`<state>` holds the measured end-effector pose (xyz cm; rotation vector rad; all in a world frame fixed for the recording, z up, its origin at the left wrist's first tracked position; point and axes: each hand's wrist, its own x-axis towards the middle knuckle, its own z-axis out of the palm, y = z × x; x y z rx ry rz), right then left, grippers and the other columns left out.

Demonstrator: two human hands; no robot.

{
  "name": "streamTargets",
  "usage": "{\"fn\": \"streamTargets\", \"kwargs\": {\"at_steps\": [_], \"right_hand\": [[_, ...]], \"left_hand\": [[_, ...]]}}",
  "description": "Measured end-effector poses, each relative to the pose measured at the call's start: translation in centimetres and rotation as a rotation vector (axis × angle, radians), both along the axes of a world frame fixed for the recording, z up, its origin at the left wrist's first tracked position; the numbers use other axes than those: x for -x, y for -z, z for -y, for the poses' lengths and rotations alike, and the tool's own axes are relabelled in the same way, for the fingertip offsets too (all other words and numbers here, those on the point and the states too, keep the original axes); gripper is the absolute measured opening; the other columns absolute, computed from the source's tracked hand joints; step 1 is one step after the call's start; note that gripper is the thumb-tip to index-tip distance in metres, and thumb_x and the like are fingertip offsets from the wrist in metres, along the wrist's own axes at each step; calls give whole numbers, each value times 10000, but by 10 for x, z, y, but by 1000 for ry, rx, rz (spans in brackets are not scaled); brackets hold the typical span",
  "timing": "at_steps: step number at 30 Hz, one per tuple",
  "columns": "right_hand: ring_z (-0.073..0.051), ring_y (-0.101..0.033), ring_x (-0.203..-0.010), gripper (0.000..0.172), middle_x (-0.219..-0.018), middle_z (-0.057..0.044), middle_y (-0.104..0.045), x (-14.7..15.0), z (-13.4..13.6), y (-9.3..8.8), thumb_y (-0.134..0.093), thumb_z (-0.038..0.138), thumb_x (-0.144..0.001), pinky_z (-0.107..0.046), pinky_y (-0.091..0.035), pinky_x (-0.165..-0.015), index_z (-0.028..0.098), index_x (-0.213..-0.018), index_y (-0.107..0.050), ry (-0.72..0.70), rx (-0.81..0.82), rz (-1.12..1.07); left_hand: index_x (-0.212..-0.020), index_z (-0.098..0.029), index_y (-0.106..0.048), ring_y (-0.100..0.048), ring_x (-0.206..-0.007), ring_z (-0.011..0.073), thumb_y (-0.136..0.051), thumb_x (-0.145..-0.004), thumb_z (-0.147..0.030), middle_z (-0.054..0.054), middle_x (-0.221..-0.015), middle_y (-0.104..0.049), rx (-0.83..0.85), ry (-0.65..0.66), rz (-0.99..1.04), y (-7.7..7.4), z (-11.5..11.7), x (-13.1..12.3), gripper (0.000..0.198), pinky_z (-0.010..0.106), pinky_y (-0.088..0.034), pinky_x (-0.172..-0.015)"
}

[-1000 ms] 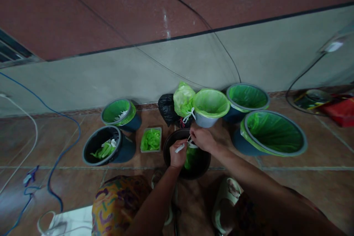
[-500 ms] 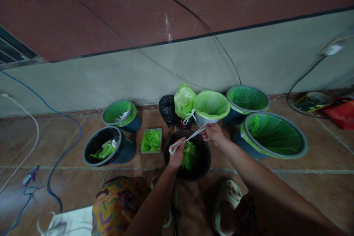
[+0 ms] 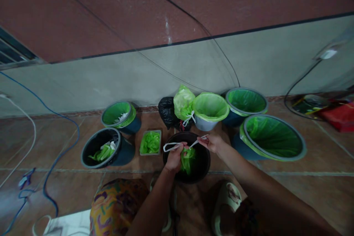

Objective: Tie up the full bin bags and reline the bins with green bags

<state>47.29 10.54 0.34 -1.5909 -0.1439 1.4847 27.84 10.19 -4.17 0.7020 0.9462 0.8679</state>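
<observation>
Gripping white bag ties (image 3: 172, 146): left hand (image 3: 174, 158), right hand (image 3: 211, 143), both closed, over a crumpled green bag (image 3: 187, 161).

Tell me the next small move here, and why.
Probably pull the white strips snug and knot them: your left hand and right hand each seem to hold one above the green bag in the black bin, and the next bag shows a tied knot.
</observation>
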Motion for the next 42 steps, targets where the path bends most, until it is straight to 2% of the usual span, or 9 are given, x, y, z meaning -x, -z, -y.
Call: {"fn": "streamTargets", "kwargs": {"at_steps": [4, 8, 15, 19, 22, 25, 29, 35, 42], "right_hand": [[-128, -638, -625, 205, -695, -39, -627, 10, 1, -25, -431, 122, -928, -287, -573, -688, 188, -767, -539, -33, -81, -39], [-122, -620, -618, 76, -713, -21, -659, 25, 5, -44, -617, 248, -839, -268, -536, -659, 173, -850, -628, -341, -414, -56], [-106, -589, -625, 130, -707, -3, -642, 39, 2, -31, -644, 265, -763, -243, -485, -651, 175, -856, -635, -322, -442, -48], [-118, -627, -734, 327, -905, -5, -671, 41, 2, -21, -589, 152, -748, -258, -502, -730, 203, -1070, -614, -302, -375, 115], [-146, -637, -761, 388, -943, -26, -688, 43, 8, -16, -572, 168, -798, -262, -487, -712, 190, -1185, -590, -522, -352, 386], [-182, -639, -760, 233, -876, -65, -703, 47, 16, -15, -566, 267, -876, -277, -460, -708, 158, -1060, -658, -815, -334, 699], [-241, -654, -944, 198, -968, -129, -726, 50, 24, -25, -519, 230, -908, -304, -426, -799, 158, -902, -703, -984, -325, 1036], [-272, -673, -973, 283, -1013, -162, -750, 47, 26, -45, -499, 283, -934, -322, -418, -764, 164, -932, -755, -1038, -254, 1159], [-226, -672, -771, 301, -803, -125, -753, 34, 21, -39, -520, 227, -889, -300, -409, -692, 175, -696, -744, -1119, -339, 1061]], "left_hand": [[-793, -129, -731, -505, -536, 80, -795, -667, -518, 0, -627, -612, -20, 132, -173, -11, -12, 0, 414, 210, -356, -528], [-585, -137, -665, -405, -471, 70, -738, -690, -464, -8, -529, -552, -116, 324, -342, -23, -17, -3, 351, 218, -271, -489], [-644, -133, -713, -437, -554, 101, -680, -707, -377, -11, -552, -531, -299, 604, -296, -38, -10, 0, 254, 240, -319, -578], [-697, -125, -708, -391, -523, 82, -718, -708, -482, -21, -561, -519, -242, 494, -307, -31, -8, 2, 357, 234, -279, -548], [-626, -141, -658, -376, -505, 78, -704, -710, -516, -35, -516, -483, -210, 334, -321, -25, -9, 2, 387, 232, -269, -536], [-552, -157, -616, -400, -506, 83, -693, -711, -478, -33, -496, -492, -180, 229, -329, -23, -10, 2, 366, 231, -286, -537], [-584, -154, -642, -471, -515, 93, -736, -680, -454, -22, -529, -562, -46, 145, -241, -23, -9, 1, 329, 231, -344, -552], [-734, -130, -722, -554, -564, 101, -872, -518, -327, -9, -592, -638, 87, 95, -52, -18, -9, 2, 329, 233, -417, -613], [-631, -151, -668, -510, -561, 96, -795, -534, -237, -35, -556, -580, -39, 80, -171, -21, -9, 5, 182, 240, -388, -619]]}}
